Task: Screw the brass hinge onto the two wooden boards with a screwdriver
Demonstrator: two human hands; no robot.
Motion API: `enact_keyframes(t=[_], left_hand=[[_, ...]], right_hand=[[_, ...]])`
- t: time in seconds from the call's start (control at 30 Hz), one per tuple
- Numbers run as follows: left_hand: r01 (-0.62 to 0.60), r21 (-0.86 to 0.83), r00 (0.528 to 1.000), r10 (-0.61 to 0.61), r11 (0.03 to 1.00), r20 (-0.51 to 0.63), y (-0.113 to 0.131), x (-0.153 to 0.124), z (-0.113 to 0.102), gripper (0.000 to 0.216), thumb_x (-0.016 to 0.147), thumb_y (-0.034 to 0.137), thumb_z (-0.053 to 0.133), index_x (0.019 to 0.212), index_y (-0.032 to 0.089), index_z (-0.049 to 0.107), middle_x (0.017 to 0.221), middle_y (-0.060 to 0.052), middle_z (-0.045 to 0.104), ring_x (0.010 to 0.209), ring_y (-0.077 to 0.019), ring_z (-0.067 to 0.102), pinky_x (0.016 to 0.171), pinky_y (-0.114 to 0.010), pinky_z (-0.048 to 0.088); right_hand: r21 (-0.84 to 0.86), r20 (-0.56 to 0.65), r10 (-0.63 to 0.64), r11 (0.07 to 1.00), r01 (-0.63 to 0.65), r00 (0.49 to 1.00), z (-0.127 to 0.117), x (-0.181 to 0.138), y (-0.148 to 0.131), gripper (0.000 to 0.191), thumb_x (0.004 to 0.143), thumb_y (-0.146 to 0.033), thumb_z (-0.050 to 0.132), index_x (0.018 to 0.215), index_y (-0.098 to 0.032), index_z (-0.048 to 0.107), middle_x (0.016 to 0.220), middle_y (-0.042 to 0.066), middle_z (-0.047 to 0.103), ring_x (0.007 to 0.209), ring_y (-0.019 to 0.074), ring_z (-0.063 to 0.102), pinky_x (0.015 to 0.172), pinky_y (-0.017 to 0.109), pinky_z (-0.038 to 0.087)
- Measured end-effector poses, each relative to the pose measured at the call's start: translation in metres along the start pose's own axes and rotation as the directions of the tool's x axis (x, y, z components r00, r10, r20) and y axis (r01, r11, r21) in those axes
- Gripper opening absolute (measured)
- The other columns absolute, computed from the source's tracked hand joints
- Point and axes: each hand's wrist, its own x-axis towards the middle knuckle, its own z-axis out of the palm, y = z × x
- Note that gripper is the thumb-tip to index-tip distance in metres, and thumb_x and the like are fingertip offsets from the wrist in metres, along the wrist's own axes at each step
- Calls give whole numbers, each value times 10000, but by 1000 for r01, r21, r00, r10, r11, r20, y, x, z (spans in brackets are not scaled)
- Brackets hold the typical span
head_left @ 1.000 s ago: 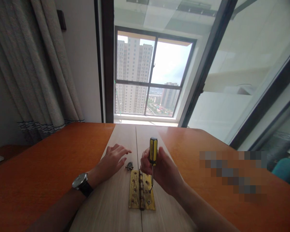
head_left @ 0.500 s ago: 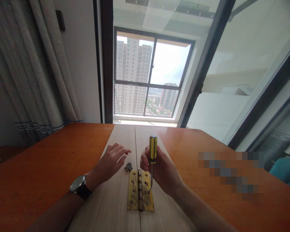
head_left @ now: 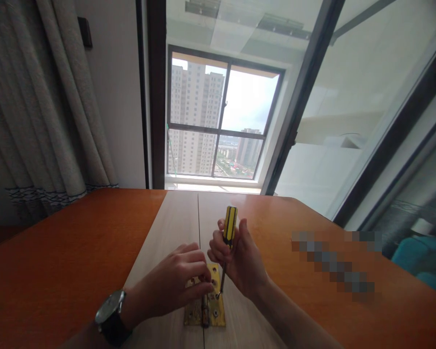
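Note:
My right hand is wrapped around the yellow-and-black handle of a screwdriver. The shaft slants down and its tip meets a screw in the right leaf of a worn brass hinge. My left hand, with a watch on the wrist, hovers over the hinge's left leaf. Its fingers are bent, and the thumb and forefinger tips are close to the screwdriver tip with a small gap between them. Much of the left leaf is hidden under this hand. Another screw sits in the right leaf's lower hole.
Two pale wooden boards lie side by side under the hinge, a narrow seam between them. They rest on an orange-brown table. A pixelated patch covers something on the table's right. Behind stand a curtain and a window.
My left hand has come down and right, from beside the hinge to over it, covering the loose screws' spot. The screwdriver handle now leans slightly right, its tip still at the same hole.

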Motion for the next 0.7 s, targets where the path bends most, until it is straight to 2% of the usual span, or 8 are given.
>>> enact_keyframes(t=[0.2, 0.47, 0.6, 0.7], left_hand=[[29, -25, 999, -28, 999, 30, 1, 0, 14, 92, 956, 315, 673, 974, 225, 664, 991, -14, 694, 983, -203, 580, 921, -323, 464], [42, -29, 997, -40, 999, 72, 6, 3, 23, 78, 905, 286, 727, 916, 211, 706, 909, -38, 714, 946, -221, 619, 906, -324, 507], [100, -35, 993, -97, 994, 71, 4, 5, 24, 118, 869, 274, 764, 922, 205, 685, 915, -29, 720, 964, -222, 619, 920, -326, 501], [99, -37, 992, -96, 994, 86, 4, 6, 25, 153, 851, 274, 782, 872, 197, 652, 897, -12, 707, 950, -207, 615, 899, -299, 486]], right_hand=[[14, 20, -3, 1000, 3, 1000, 2, -3, 1, 303, 890, -489, 684, 841, -199, 612, 529, -88, 387, 470, 71, 197, 512, 222, 220], [37, 18, -26, 999, 25, 1000, 2, -1, 2, 357, 929, -531, 611, 775, -209, 591, 505, -95, 324, 449, 75, 180, 480, 228, 211], [30, 34, -45, 999, 44, 998, 2, -3, 3, 355, 916, -538, 626, 771, -215, 593, 508, -93, 329, 449, 76, 185, 477, 228, 218], [23, 37, -48, 999, 47, 998, 2, -3, 3, 349, 921, -532, 619, 776, -216, 600, 509, -91, 332, 450, 78, 192, 476, 226, 222]])
